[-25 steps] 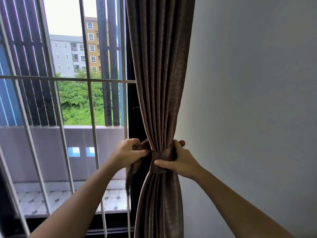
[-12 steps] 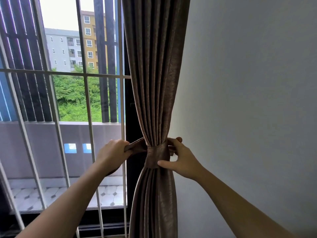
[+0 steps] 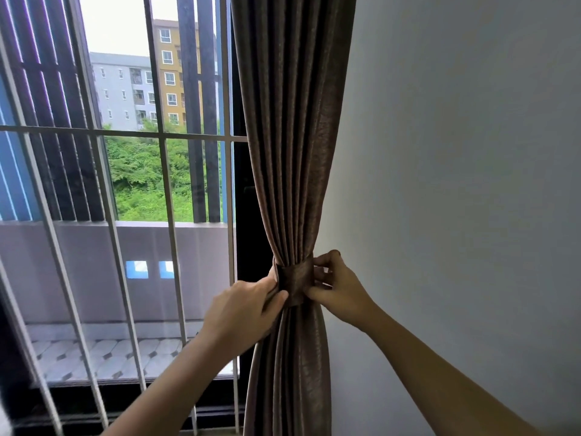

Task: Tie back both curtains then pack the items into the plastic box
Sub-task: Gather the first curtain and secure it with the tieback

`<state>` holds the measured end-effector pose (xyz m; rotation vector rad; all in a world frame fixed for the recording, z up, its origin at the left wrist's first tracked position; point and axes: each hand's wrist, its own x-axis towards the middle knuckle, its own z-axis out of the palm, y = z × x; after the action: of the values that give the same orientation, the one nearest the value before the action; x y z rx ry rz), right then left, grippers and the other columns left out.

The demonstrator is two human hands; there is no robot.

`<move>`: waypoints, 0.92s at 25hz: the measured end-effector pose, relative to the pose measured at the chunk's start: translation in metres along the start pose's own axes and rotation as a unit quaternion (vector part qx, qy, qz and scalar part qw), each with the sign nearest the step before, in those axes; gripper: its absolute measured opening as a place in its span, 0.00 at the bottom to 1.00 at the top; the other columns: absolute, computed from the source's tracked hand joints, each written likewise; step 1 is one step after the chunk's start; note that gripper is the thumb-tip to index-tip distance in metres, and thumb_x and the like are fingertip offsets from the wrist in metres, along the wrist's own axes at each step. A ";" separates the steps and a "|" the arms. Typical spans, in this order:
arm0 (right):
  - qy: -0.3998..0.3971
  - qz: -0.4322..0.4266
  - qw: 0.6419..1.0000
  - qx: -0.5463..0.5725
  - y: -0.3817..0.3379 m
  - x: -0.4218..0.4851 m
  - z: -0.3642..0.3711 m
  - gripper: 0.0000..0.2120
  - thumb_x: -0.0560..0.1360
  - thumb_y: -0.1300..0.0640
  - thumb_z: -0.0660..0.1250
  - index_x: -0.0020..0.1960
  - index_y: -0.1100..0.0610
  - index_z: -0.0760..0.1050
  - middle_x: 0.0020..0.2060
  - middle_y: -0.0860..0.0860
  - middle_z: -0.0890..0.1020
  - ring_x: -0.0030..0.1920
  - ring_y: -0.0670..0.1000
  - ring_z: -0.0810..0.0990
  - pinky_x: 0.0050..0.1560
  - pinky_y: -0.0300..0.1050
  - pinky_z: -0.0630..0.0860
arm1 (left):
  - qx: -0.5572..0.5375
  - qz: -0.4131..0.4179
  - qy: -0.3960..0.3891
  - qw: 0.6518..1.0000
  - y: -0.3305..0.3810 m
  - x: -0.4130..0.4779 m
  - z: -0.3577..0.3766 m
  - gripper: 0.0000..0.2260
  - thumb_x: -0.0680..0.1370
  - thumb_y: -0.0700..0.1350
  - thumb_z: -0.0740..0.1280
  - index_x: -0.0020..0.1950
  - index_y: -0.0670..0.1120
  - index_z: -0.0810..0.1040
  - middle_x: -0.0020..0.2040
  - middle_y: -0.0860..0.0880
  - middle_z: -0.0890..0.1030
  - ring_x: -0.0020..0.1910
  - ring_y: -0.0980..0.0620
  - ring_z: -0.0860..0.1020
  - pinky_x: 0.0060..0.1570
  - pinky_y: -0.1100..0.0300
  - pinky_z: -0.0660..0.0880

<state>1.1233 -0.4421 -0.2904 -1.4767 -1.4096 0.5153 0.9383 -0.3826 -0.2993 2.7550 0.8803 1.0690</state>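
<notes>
Head view: the brown curtain (image 3: pixel 292 152) hangs just beside the grey wall (image 3: pixel 456 184), its long axis vertical and its folds running from top to bottom; a tie-back band (image 3: pixel 295 280) of the same cloth goes horizontally around its narrow waist; the left hand (image 3: pixel 242 309) pinches the band's left edge; the right hand (image 3: pixel 339 289) pinches its right edge with curled fingers; the window bars (image 3: pixel 163 184) stand to the left.

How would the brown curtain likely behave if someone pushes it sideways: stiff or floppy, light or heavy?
Probably floppy: the curtain hangs in soft folds and pinches narrow under the tie band. Likely fairly heavy for cloth, since it looks thick and lets no daylight through. Its slight sheen suggests it may slide a little inside the band.
</notes>
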 end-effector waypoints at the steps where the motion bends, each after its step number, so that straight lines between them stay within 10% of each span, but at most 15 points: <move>1: -0.007 0.014 0.999 0.034 0.002 0.001 -0.002 0.13 0.68 0.65 0.66 0.48 0.51 0.69 0.43 0.46 0.76 0.49 0.49 0.78 0.48 0.45 0.76 | -0.037 0.019 -0.005 0.999 0.002 0.000 0.003 0.11 0.78 0.53 0.60 0.40 0.49 0.72 0.28 0.57 0.71 0.26 0.56 0.73 0.28 0.66 0.66; 5: -0.039 0.087 0.980 0.174 0.008 0.005 -0.008 0.16 0.64 0.66 0.58 0.50 0.56 0.73 0.54 0.55 0.76 0.60 0.57 0.75 0.66 0.55 0.71 | -0.144 0.017 -0.024 0.989 0.014 0.014 0.009 0.09 0.78 0.46 0.63 0.38 0.49 0.71 0.36 0.58 0.73 0.34 0.58 0.74 0.36 0.71 0.69; 10: -0.060 0.077 0.977 0.191 0.009 0.003 -0.010 0.20 0.70 0.72 0.55 0.53 0.54 0.74 0.60 0.56 0.76 0.60 0.50 0.76 0.59 0.41 0.74 | -0.189 -0.050 0.011 0.981 0.020 0.022 0.014 0.16 0.77 0.43 0.66 0.30 0.50 0.68 0.30 0.55 0.70 0.29 0.57 0.69 0.32 0.69 0.67; 14: -0.069 0.059 0.977 0.193 0.011 0.004 -0.007 0.17 0.71 0.54 0.63 0.60 0.54 0.75 0.59 0.52 0.78 0.59 0.48 0.77 0.55 0.37 0.76 | -0.319 -0.135 -0.006 0.938 0.011 0.027 0.015 0.10 0.73 0.41 0.60 0.34 0.41 0.78 0.34 0.48 0.77 0.35 0.53 0.77 0.38 0.56 0.75; 19: -0.085 0.032 0.994 0.055 0.008 0.003 0.001 0.38 0.60 0.43 0.75 0.67 0.49 0.67 0.59 0.46 0.77 0.61 0.45 0.75 0.62 0.41 0.73 | -0.176 -0.048 0.026 0.983 0.006 0.031 0.011 0.08 0.76 0.35 0.63 0.49 0.44 0.80 0.41 0.59 0.74 0.38 0.59 0.76 0.39 0.74 0.72; 23: -0.033 -0.043 0.991 -0.123 0.007 0.004 0.007 0.37 0.61 0.49 0.74 0.67 0.49 0.64 0.58 0.46 0.75 0.58 0.45 0.75 0.57 0.37 0.74 | -0.136 -0.042 0.065 0.988 0.001 0.037 0.013 0.04 0.76 0.36 0.64 0.47 0.44 0.76 0.39 0.53 0.75 0.32 0.59 0.73 0.33 0.73 0.69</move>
<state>1.1215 -0.4346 -0.2981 -1.5960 -1.6273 0.3495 0.9693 -0.3621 -0.2862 2.4281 0.7899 1.2603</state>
